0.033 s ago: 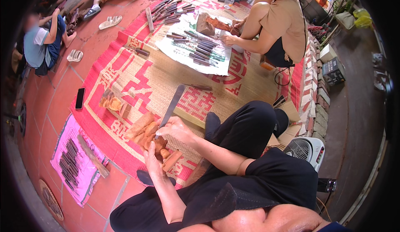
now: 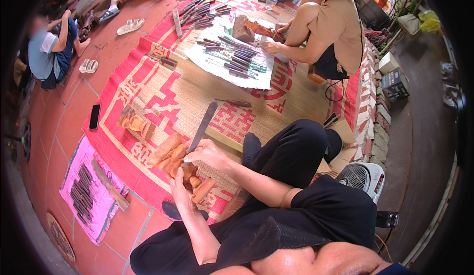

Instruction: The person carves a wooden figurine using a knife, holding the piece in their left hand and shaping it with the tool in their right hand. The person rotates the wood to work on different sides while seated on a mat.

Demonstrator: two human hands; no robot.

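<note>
Below centre of the frame, the left hand (image 2: 182, 193) keeps its fingers pressed against a wooden carving (image 2: 168, 156), probably to steady it. The right hand (image 2: 205, 155) pinches a long flat tool (image 2: 203, 122) near its lower end, likely for control. Upper centre, a white sheet (image 2: 212, 69) carries print I can't make out.

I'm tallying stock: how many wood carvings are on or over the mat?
3: near carving against left hand; second carving to its left; far carving beside the co-worker. More may be hidden.
</note>
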